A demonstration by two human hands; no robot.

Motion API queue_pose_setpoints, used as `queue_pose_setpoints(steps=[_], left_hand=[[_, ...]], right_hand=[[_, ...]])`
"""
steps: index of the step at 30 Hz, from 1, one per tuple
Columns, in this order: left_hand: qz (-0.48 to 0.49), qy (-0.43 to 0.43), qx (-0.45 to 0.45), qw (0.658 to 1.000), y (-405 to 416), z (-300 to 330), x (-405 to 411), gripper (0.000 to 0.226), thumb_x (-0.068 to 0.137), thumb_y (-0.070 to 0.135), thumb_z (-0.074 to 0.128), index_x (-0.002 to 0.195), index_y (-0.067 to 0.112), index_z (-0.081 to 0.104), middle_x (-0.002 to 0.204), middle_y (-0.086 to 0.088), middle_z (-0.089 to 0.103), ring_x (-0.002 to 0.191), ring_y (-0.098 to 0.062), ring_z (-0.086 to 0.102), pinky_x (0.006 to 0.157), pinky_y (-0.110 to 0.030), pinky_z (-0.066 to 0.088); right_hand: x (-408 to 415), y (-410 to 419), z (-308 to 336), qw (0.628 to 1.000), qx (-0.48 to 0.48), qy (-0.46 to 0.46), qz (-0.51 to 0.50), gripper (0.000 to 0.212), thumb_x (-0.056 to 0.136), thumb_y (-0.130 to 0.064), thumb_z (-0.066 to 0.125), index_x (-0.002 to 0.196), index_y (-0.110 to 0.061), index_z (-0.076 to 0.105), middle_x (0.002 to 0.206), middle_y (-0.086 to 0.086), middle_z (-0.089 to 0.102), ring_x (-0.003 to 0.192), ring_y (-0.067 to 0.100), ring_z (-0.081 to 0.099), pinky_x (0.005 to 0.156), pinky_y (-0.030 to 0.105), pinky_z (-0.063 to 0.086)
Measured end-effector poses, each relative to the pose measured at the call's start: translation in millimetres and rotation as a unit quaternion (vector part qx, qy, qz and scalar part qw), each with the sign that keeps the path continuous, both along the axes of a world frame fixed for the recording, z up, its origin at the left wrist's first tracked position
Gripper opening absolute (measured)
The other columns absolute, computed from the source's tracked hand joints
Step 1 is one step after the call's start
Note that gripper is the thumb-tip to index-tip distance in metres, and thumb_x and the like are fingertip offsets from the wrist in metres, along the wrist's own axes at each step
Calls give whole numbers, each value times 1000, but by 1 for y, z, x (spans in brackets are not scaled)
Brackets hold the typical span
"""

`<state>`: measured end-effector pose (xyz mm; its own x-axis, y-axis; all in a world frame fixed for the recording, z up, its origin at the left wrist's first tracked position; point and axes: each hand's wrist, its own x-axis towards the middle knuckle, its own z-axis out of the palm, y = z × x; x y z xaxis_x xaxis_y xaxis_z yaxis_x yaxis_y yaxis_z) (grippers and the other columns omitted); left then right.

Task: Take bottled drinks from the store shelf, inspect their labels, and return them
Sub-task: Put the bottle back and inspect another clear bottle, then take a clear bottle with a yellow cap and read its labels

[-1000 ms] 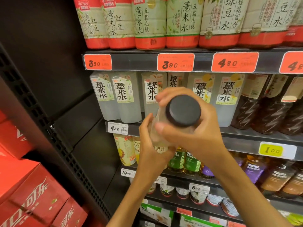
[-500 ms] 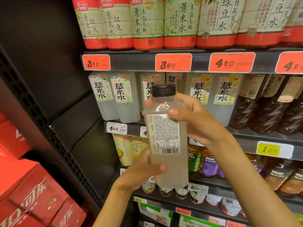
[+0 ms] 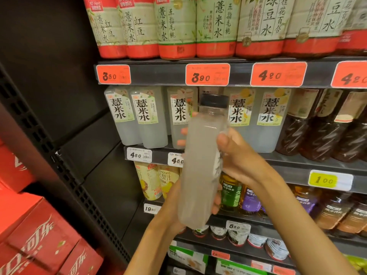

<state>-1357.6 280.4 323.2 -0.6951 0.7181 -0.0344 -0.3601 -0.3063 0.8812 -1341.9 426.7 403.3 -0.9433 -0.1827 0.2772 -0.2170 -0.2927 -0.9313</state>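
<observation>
I hold a tall square bottle (image 3: 200,165) of cloudy whitish drink with a black cap upright in front of the shelf. My right hand (image 3: 238,157) grips its upper half from the right, thumb on the near face and fingertips showing through the liquid. My left hand (image 3: 172,207) cups its lower end from the left and behind. A plain side faces me, and the label edge shows at the right under my right hand. The same kind of bottle (image 3: 147,116) stands in a row on the middle shelf (image 3: 297,161) behind.
Large red-bottomed bottles (image 3: 176,26) fill the top shelf above orange price tags (image 3: 207,74). Dark tea bottles (image 3: 321,128) stand at the right. Juice and small tea bottles (image 3: 230,193) are on lower shelves. Red cola cartons (image 3: 35,235) are stacked at the left beside a black shelf wall.
The bottle went from tipped cap-first toward me to upright, then turned about its axis. The printed back label has swung away and a plain side now faces me.
</observation>
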Motion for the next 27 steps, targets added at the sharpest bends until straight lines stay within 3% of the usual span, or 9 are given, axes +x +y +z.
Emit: queue_pose_setpoints(steps=[2,4,7,10,13,17,19,23,27], left_hand=[[-33,38,-34,998,0,-2,-3,34,94,29,47,95,5,71,83,-14,69,70,-26,66,62,-32,54],[1,68,-84,994,4,3,-6,36,97,43,43,104,25,73,96,-4,73,85,-20,71,71,-29,56],[39,107,-111,987,11,8,-11,46,89,72,28,119,52,58,120,13,66,113,-8,61,94,-36,50],[86,144,-125,978,16,1,-9,49,79,78,31,114,56,57,114,17,68,107,-4,64,81,-25,55],[172,205,-151,952,20,3,-13,39,84,67,34,104,44,60,97,14,71,91,3,66,65,-12,52],[394,272,-140,866,10,15,-37,18,93,34,54,110,30,55,108,11,64,100,3,60,83,-12,48],[453,292,-152,829,7,16,-48,28,95,15,56,121,26,50,119,9,59,108,3,56,91,-13,44],[476,372,-233,762,25,20,-68,57,93,14,58,143,17,30,143,0,39,131,-9,37,107,-25,33],[454,420,-305,724,47,16,-88,85,87,24,67,150,9,11,152,-11,26,141,-23,25,114,-41,30]], right_hand=[[1,-3,-8,999,-29,-9,-23,104,38,-59,88,124,-12,51,106,10,71,96,24,69,76,32,57],[2,-4,-10,994,-30,-13,-101,92,41,-59,88,114,-13,55,94,3,74,87,17,71,67,26,56],[-1,-4,-13,974,33,-1,-222,80,54,-52,86,120,-19,54,100,0,73,92,16,71,69,24,55],[-6,-4,-16,962,50,-9,-270,79,55,-59,75,123,-27,52,109,0,70,100,16,68,84,36,56],[-12,-5,-16,948,74,-11,-308,81,53,-66,71,123,-31,49,117,-1,65,106,16,65,92,43,53],[-23,-2,-17,917,118,6,-382,84,55,-68,66,127,-30,43,124,-1,57,114,15,57,95,37,50],[-27,0,-19,901,129,10,-414,83,59,-65,66,129,-28,40,121,-6,54,111,10,55,84,19,48],[-35,-1,-19,879,140,53,-452,66,70,-55,71,123,-33,37,109,-24,47,98,-24,45,69,-6,35],[-39,-3,-15,866,143,101,-469,61,71,-51,71,119,-35,36,106,-30,43,93,-32,41,71,-7,32]])
